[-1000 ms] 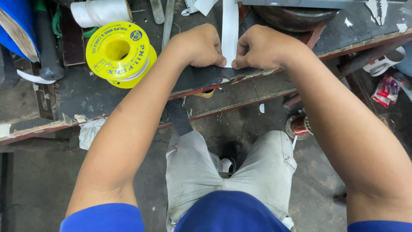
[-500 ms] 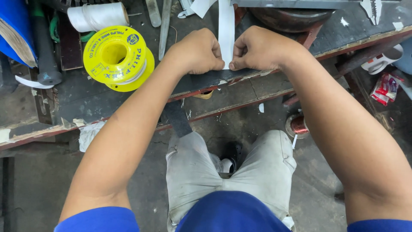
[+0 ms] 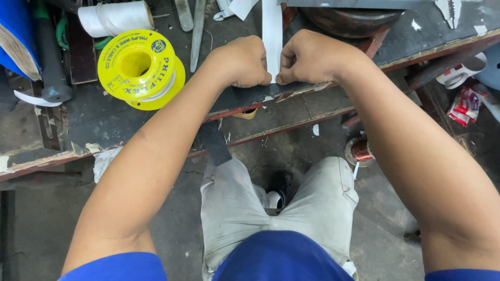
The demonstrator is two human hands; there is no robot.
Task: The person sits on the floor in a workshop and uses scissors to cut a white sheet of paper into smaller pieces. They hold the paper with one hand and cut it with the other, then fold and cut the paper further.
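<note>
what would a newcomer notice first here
Both fists meet at the bench edge, the left hand and right hand pinching a white strip that runs away from them. Left of them lies a bright yellow spool, with a copper-wire spool on the floor below.

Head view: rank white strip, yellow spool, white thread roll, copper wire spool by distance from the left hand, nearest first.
1. White strip: pinched at the left hand, between both hands.
2. Yellow spool: on the bench to its left.
3. White thread roll: behind the yellow spool, at the top edge.
4. Copper wire spool: down on the floor, under the right arm.
</note>
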